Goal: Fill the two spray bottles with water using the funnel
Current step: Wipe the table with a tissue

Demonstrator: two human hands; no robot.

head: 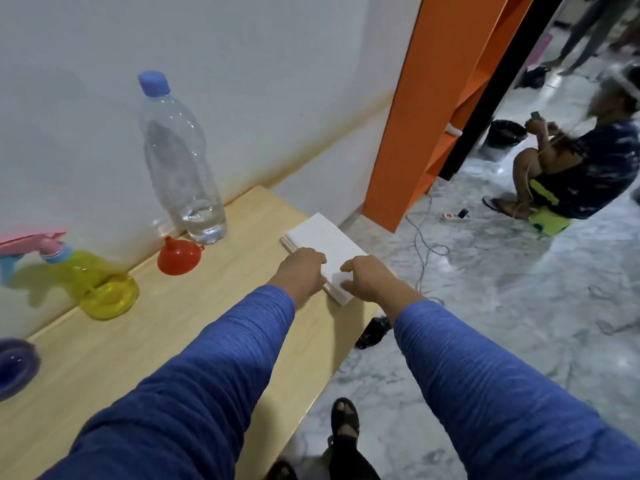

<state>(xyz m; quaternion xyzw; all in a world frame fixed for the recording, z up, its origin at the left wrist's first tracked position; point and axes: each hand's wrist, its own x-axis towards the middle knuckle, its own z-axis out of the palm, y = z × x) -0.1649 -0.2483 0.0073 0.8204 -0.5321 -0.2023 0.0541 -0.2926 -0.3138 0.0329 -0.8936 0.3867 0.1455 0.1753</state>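
Head view, the only one here: both arms in blue sleeves reach forward over the light wooden table (194,327). The left hand (302,271) and the right hand (367,278) sit side by side on the near end of a stack of white paper napkins (325,244) at the table's right corner. The fingers of both are curled loosely over the stack's edge; whether they pinch a sheet or merely rest on it, I cannot tell.

Everything the job needs lies off to the left of the left hand. Nearest is the red funnel (178,256), mouth down on the table, spout up. Just behind it, touching or nearly so, stands the clear water bottle (180,157) with its blue cap on and only a little water in the bottom. Farther left is the yellow spray bottle (100,285) with a pink and blue trigger head, which looks well filled. A blue rounded base (15,363) at the frame's far left edge may be the second spray bottle; too little shows to say.

I'd judge the water bottle light and thin-walled, apt to buckle, so best taken around the middle. The funnel is stiff, light plastic, easily lifted by its spout. The spray bottle is smooth, possibly wet; the neck under the trigger gives the surest hold.
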